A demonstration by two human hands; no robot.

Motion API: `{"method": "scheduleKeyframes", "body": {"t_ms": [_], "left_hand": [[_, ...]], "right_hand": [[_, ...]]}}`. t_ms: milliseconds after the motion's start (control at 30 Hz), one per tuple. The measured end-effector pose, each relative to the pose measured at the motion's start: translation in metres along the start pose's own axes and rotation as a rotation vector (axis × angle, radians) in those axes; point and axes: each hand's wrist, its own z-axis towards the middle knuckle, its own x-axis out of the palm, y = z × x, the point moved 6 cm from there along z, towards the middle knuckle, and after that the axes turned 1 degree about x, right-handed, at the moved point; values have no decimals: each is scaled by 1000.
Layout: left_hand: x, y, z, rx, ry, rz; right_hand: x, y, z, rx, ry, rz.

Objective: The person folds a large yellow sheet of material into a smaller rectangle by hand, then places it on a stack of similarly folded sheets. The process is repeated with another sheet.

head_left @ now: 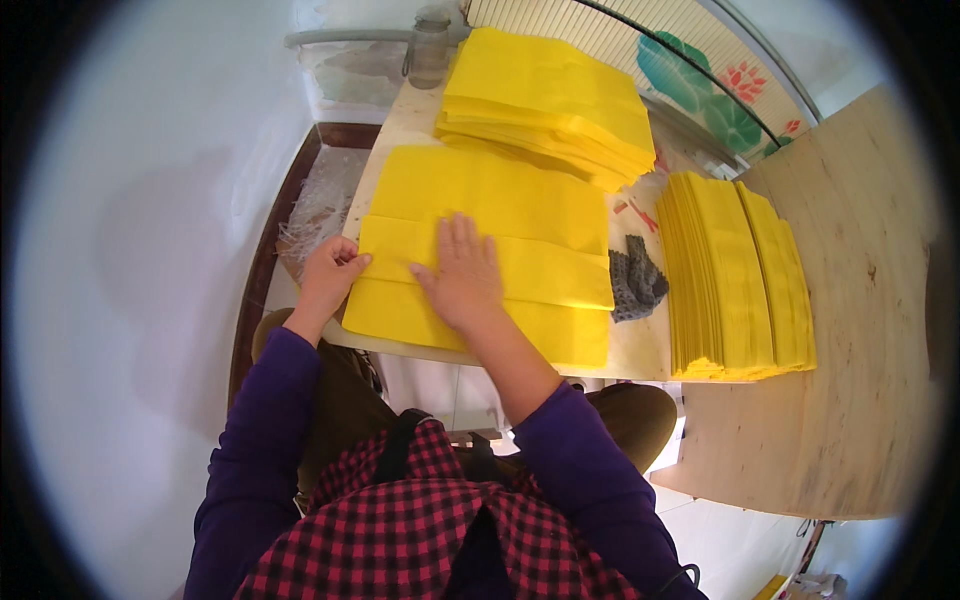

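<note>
Folded yellow cloth [555,265] on a table [640,345]: right hand [463,278] flat on top — fingers slightly apart, thumb spread; left hand [328,275] curled at the left edge — whether clamped, cannot tell.

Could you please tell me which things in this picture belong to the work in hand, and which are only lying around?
Seemingly part of the work:
folded yellow piece in front, being handled
flat yellow stack behind it
folded yellow piles at the right

Probably just lying about:
crumpled grey cloth
clear bottle at the back
tangled pale material on the left
</note>
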Motion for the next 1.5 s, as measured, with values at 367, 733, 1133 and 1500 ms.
{"method": "scheduleKeyframes", "body": {"t_ms": [367,733,1133,1500], "left_hand": [[1,0,-4,5,-21,103],[7,-92,-30,468,-127,326],[223,-137,-61,454,454,751],[72,-69,-26,132,183,957]], "right_hand": [[-26,-167,-63,374,-94,-171],[-25,-170,-66,408,-89,-180],[-20,-176,-67,359,-134,-123],[-19,-173,-65,375,-120,-137]]}}
